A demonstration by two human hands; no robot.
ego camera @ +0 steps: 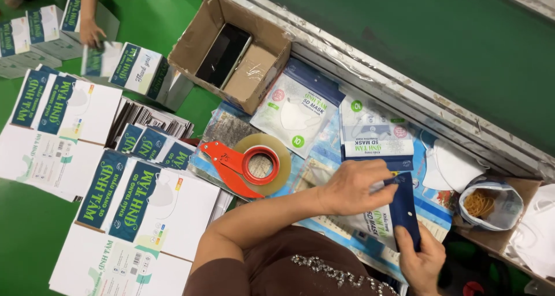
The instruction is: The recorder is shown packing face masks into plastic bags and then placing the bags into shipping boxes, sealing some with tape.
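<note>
Two hands (384, 215), mask pouch (399, 212), tape dispenser (248, 163)

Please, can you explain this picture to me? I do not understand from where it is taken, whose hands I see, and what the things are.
There is no machine here. A camera on a person's head looks down at their own two bare hands. The left hand and the right hand together hold a flat mask pouch with a dark blue top. Near them lie more mask pouches, a tape dispenser with a red handle, an open cardboard box and a bag of rubber bands. Flat printed cartons lie at the left. At top left, another person's hand touches small boxes.
</note>
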